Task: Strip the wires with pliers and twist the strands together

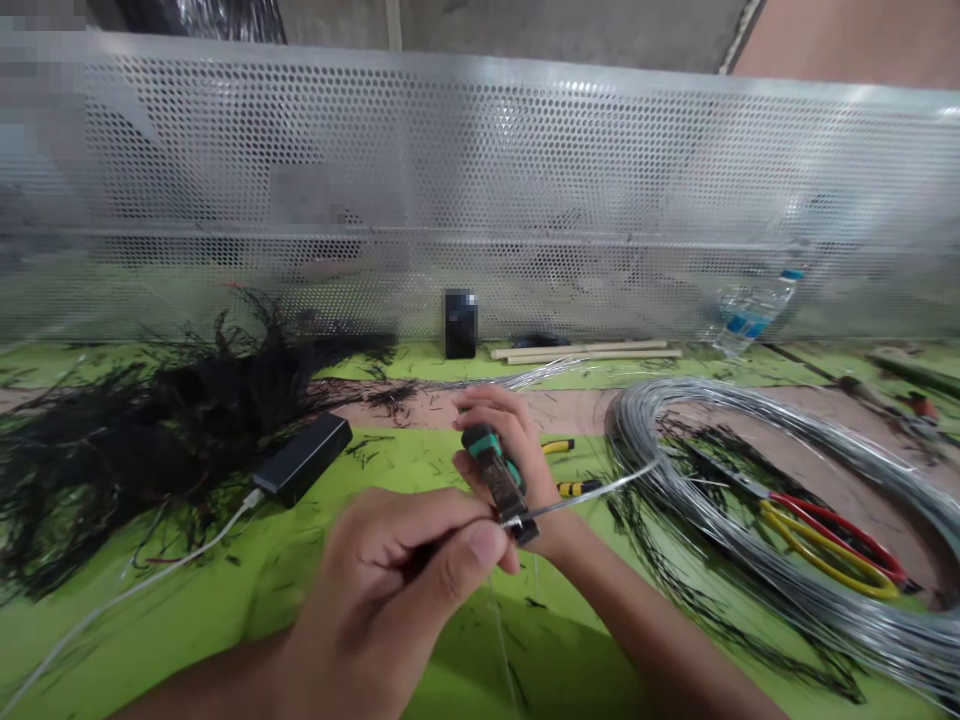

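My left hand [405, 580] is closed, with thumb and index finger pinched on the near end of a silver wire [600, 492]. The wire crosses the jaws of a small black-and-green hand tool [493, 468] and runs out to the right. My right hand [517, 425] is wrapped round this tool behind my left hand; its exact kind is hard to make out. Just beyond my right wrist lie yellow-and-black handles [579, 489], partly hidden by the arm.
To the right lies a large coil of wire [637, 430], with red-and-yellow-handled scissors [832, 545] inside it. Black strands [202, 420] pile up at left by a black box [304, 460] with a white cable. A phone [460, 325], sticks [585, 352] and bottle [754, 315] stand near the perforated metal panel [480, 180].
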`<state>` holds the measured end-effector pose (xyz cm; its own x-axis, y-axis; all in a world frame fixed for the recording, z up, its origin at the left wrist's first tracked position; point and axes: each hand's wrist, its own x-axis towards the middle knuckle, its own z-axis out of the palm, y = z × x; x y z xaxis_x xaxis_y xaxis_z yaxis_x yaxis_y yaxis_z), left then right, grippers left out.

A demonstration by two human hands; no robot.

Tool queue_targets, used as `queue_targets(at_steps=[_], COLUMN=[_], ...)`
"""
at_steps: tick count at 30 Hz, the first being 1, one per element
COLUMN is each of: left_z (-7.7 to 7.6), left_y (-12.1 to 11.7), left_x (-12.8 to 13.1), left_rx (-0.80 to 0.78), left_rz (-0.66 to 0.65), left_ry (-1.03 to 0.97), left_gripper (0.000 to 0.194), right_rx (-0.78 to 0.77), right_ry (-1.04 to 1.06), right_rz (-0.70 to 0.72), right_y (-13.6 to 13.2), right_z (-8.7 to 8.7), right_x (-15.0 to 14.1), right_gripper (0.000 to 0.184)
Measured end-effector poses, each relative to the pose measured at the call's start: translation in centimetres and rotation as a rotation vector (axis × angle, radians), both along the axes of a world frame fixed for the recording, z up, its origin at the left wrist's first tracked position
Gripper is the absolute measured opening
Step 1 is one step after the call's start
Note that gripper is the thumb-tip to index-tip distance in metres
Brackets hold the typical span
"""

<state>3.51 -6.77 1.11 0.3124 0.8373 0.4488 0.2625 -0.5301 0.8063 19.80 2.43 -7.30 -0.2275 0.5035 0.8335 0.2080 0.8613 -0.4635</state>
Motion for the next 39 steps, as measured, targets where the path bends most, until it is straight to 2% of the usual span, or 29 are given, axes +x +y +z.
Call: queue_targets(at_steps=[3, 7, 10, 15, 18, 23, 25, 28, 30, 31, 33, 35, 37, 39], left_z=[0.5, 1.3, 1.8, 2.2, 2.3, 2.7, 2.8, 2.5, 2.1, 1.9, 1.3, 0.9, 0.9, 1.2], left_y=[-0.4, -0.7, -0.8, -1.0, -0.6, 2.2, 3.4, 4.3, 4.2, 4.0, 3.5, 3.1, 3.0, 3.2], left_x=[-0.2, -0.6, -0.7, -0.6, -1.2, -3.1, -3.7, -4.0, -4.0, -4.0, -4.0, -4.1, -4.3, -4.4], left_rx=[0.148, 0.274, 0.225, 0.096, 0.056, 0.005, 0.066, 0.229, 0.404, 0.512, 0.737, 0.921, 1.094, 1.298], left_rz=[0.058, 0.089, 0.02, -0.236, -0.272, -0.179, -0.076, 0.152, 0.291, 0.347, 0.45, 0.52, 0.525, 0.464], left_ry=[0.09, 0.194, 0.259, 0.406, 0.435, 0.267, 0.245, 0.249, 0.266, 0.286, 0.35, 0.436, 0.524, 0.589], left_gripper=[0.032, 0.033, 0.037, 0.039, 0.043, 0.041, 0.041, 0.035, 0.029, 0.024, 0.016, 0.013, 0.012, 0.009], right_rx=[0.0, 0.036, 0.099, 0.301, 0.423, 0.606, 0.639, 0.651, 0.534, 0.426, 0.145, -0.109, -0.282, -0.431], right_ry=[-0.025, -0.067, -0.134, -0.228, -0.258, -0.321, -0.325, -0.334, -0.309, -0.285, -0.185, -0.07, -0.013, -0.022], right_rz=[-0.031, -0.024, 0.023, 0.114, 0.142, 0.179, 0.174, 0.155, 0.121, 0.099, 0.064, 0.035, 0.025, 0.035], right_y=[-0.1, 0.3, 1.3, 3.3, 3.5, 1.5, 0.4, -1.3, -2.5, -3.1, -4.1, -4.8, -5.3, -5.9], right_z=[0.2, 0.9, 1.3, 0.8, 0.3, 0.1, 0.3, 0.4, 0.1, -0.1, -0.4, -0.5, -0.1, 0.7], right_x=[0.5, 0.8, 1.3, 2.4, 2.4, 1.5, 1.2, 1.4, 1.6, 1.7, 1.9, 1.9, 2.0, 2.3], right_gripper=[0.05, 0.046, 0.045, 0.047, 0.039, 0.032, 0.029, 0.022, 0.024, 0.026, 0.027, 0.019, 0.011, 0.02])
